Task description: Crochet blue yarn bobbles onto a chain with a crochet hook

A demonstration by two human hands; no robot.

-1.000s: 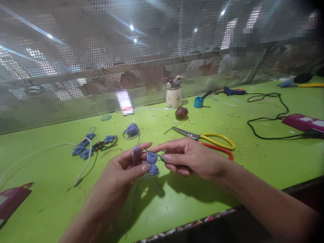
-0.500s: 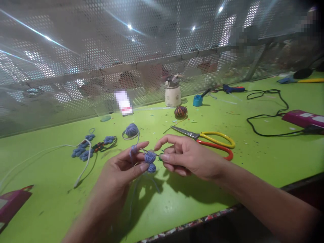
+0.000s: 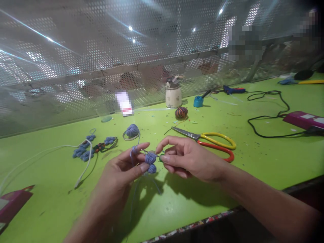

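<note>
My left hand pinches a small blue-purple crochet piece made of puffy stitches, with yarn looped around its raised index finger. From that finger the strand runs back to a blue-purple yarn ball. Closed around the green handle of a crochet hook, my right hand sits just right of the piece. The hook's thin shaft reaches to the top of the stitches; its tip is hard to make out. A loose yarn tail hangs below the piece.
Scissors with yellow and red handles lie behind my right hand. Finished blue crochet pieces and a white cable are at left. Farther back stand a bottle, a dark multicoloured yarn ball and a blue pot. A power strip lies right.
Both hands keep nearly the same pose on the crochet piece and hook. The whole view has shifted very slightly.
</note>
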